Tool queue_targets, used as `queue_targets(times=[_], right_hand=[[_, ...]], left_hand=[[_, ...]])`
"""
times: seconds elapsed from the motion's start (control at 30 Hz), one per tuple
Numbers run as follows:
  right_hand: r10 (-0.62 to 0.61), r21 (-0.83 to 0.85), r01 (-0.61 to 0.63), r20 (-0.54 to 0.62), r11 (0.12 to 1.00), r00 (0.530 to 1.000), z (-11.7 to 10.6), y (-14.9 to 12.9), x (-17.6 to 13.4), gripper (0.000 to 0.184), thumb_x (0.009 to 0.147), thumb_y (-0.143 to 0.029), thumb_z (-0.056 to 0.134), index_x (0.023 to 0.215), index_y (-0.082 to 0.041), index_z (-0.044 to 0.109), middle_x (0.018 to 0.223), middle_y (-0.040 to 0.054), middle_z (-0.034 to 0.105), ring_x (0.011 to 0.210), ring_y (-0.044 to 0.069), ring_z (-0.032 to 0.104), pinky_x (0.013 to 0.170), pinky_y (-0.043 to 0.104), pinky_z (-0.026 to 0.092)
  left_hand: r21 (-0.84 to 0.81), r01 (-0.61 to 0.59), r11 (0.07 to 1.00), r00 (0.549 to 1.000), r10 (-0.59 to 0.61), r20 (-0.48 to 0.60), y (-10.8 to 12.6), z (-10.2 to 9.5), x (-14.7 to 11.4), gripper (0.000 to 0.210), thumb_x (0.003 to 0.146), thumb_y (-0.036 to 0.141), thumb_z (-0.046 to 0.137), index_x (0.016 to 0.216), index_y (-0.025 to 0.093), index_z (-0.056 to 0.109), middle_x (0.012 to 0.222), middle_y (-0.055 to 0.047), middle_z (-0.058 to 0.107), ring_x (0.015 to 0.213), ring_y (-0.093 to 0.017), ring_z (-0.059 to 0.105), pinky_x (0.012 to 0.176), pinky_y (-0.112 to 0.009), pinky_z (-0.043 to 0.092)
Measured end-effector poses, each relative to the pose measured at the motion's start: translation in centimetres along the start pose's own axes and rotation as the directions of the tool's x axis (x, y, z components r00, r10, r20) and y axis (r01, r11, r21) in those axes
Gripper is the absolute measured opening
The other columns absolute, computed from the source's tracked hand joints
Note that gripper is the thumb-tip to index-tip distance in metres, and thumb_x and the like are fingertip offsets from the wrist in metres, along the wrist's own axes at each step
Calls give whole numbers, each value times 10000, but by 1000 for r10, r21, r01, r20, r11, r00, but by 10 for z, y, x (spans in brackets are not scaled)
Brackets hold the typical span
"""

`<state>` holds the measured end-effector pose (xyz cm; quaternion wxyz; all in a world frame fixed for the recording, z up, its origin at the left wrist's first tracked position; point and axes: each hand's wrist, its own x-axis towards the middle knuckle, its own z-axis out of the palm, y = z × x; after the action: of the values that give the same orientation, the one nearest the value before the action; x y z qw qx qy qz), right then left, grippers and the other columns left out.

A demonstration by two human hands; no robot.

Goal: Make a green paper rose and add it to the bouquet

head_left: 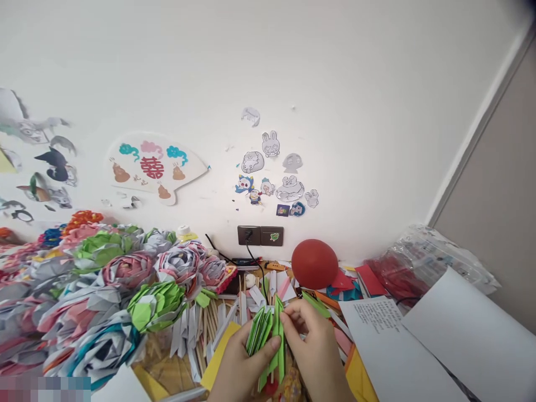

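Note:
My left hand (247, 357) is closed around a bundle of folded green paper strips (260, 330), with white edges showing between the layers. One longer green strip (280, 340) stands beside the bundle under my left thumb. Near its pointed top, my right hand (307, 329) pinches this longer strip between thumb and fingers. Below my hands the lower ends of the green paper hang down over the cluttered table. Part of the bundle is hidden behind my left fingers.
Folded paper flowers (125, 271) crowd the left side. Wooden sticks (208, 329) and paper scraps lie behind my hands. A red balloon (315, 263) rests near the wall below a socket (248, 235). White sheets (389, 346) and a plastic bag (444, 257) are at right.

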<state>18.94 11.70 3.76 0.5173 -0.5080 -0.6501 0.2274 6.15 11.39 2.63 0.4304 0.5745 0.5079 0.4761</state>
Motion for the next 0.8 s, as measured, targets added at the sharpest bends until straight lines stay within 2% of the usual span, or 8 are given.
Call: queue_targets(times=[0.17, 0.27, 0.37, 0.47, 0.57, 0.67, 0.8], right_hand=[[-25, 2, 25, -142, 1000, 990, 8, 6, -2, 120, 816, -253, 443, 721, -203, 495, 665, 8, 559, 599, 152, 565, 553, 232, 447], [-76, -61, 67, -155, 996, 985, 10, 9, -3, 109, 818, -238, 428, 740, -203, 496, 692, 13, 556, 623, 156, 556, 570, 243, 440], [-47, -36, 45, -55, 998, 997, 7, 8, -2, 104, 816, -230, 423, 752, -202, 500, 688, 8, 559, 623, 152, 556, 568, 238, 434], [33, 38, -37, 81, 999, 996, 1, 5, 1, 88, 810, -230, 440, 768, -204, 512, 708, 1, 566, 631, 147, 551, 577, 237, 434], [101, 164, -144, 247, 976, 964, -6, 4, 3, 96, 808, -224, 456, 854, -210, 539, 836, 17, 598, 741, 160, 575, 646, 254, 453], [129, 258, -238, 378, 936, 917, -11, 6, 4, 185, 780, -200, 496, 959, -218, 539, 957, 33, 591, 864, 182, 576, 723, 281, 457], [146, 314, -294, 418, 903, 896, -12, 11, 5, 204, 769, -200, 525, 971, -221, 529, 965, 39, 578, 910, 198, 558, 773, 314, 445]], left_hand=[[-111, 70, 991, 996, -65, 56, 0, 5, -2, 313, 590, 439, 677, 720, 155, 656, 626, -25, 641, 634, -208, 589, 617, -285, 475], [-152, 96, 984, 994, -86, 73, 0, 9, -4, 315, 567, 458, 712, 676, 170, 647, 511, 4, 567, 595, -200, 568, 564, -272, 455], [-181, 158, 971, 986, -145, 86, 2, 11, -7, 347, 567, 481, 719, 710, 171, 652, 442, 27, 505, 530, -183, 537, 505, -257, 423], [-213, 207, 955, 978, -199, 60, 2, 10, -6, 425, 546, 503, 729, 792, 164, 657, 445, 33, 504, 497, -164, 514, 477, -243, 395], [-225, 213, 951, 977, -212, 32, 0, 7, -4, 477, 550, 510, 728, 862, 159, 649, 452, 40, 504, 495, -152, 506, 464, -226, 372], [-221, 231, 948, 973, -223, 57, 1, 4, -2, 460, 572, 519, 715, 847, 159, 632, 415, 70, 443, 419, -112, 433, 415, -204, 311], [-235, 257, 937, 964, -233, 125, 5, 2, -5, 440, 596, 540, 700, 796, 168, 577, 407, 110, 355, 348, -49, 269, 370, -184, 202]])
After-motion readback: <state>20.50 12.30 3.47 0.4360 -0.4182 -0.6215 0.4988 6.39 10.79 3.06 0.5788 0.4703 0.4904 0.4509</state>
